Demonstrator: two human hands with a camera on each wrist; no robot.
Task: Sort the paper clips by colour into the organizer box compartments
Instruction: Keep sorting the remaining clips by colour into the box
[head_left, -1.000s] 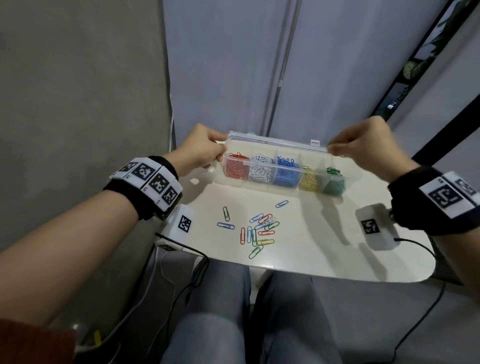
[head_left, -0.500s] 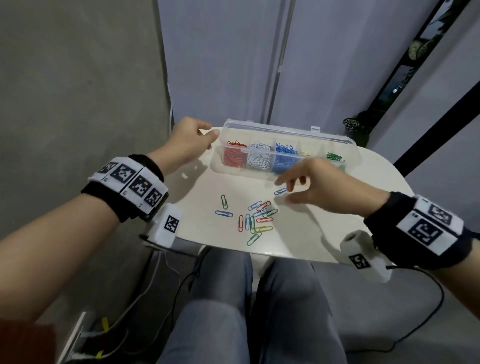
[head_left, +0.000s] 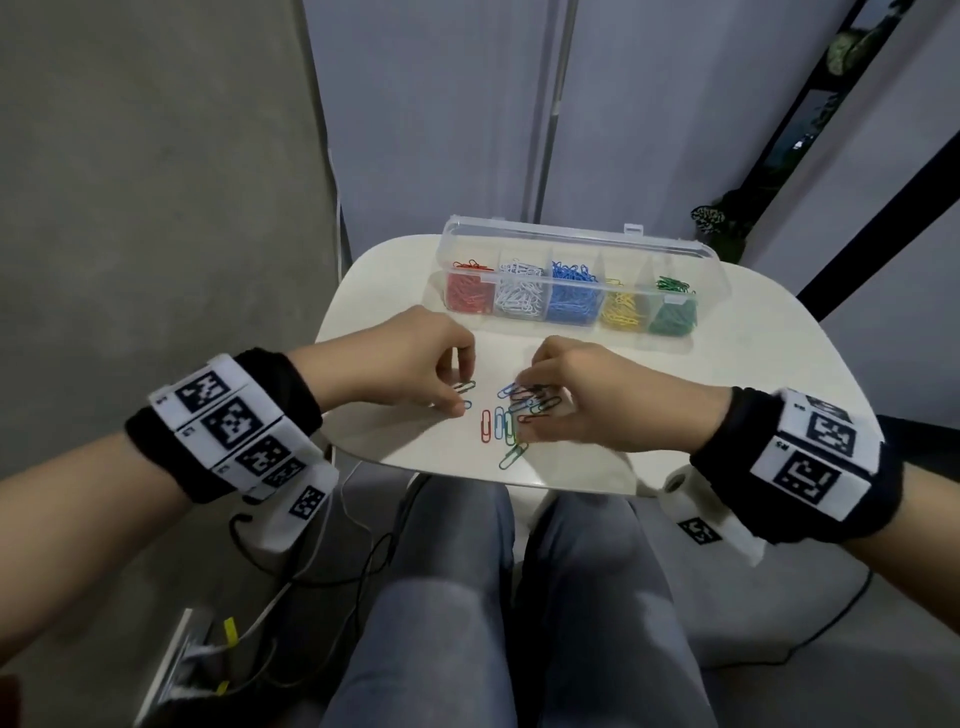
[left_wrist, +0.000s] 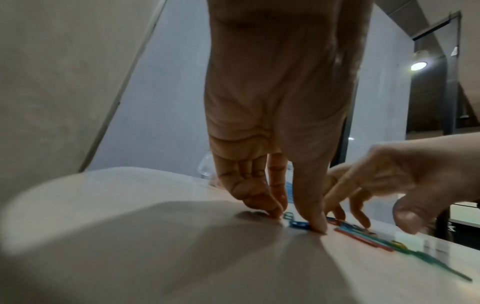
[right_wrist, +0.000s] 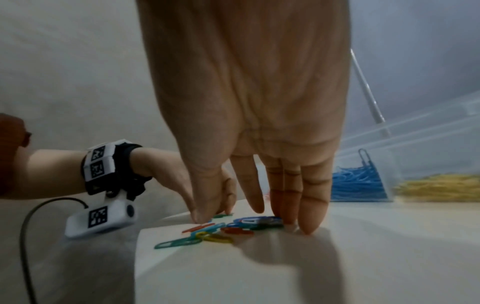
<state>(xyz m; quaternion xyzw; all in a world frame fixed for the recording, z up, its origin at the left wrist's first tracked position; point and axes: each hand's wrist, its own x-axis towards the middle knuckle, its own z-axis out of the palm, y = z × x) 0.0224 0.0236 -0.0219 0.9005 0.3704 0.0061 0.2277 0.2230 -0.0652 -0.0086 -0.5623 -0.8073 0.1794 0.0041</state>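
The clear organizer box (head_left: 576, 236) stands open at the back of the white table (head_left: 753, 374), its compartments holding red, white, blue, yellow and green clips. Several loose clips (head_left: 511, 415) lie near the front edge. My left hand (head_left: 462, 395) reaches down beside them, its thumb pressing a blue clip (left_wrist: 298, 224) and its fingertips by a green clip (head_left: 464, 387). Over the pile, my right hand (head_left: 524, 405) spreads straight fingers (right_wrist: 309, 224) onto the table at the heap's far side, with the thumb at its near side. Neither hand has lifted a clip.
A red clip (head_left: 486, 426) and a green clip (head_left: 513, 456) lie close to the table's front edge, above my knees (head_left: 467, 597). Cables (head_left: 322, 566) hang at the lower left. A grey wall (head_left: 156, 208) runs along the left, and a plant (head_left: 719, 223) stands behind the table's right corner.
Both hands left the box's lid and came down to the loose clips, the right hand first, then the left. The lid now stands open.
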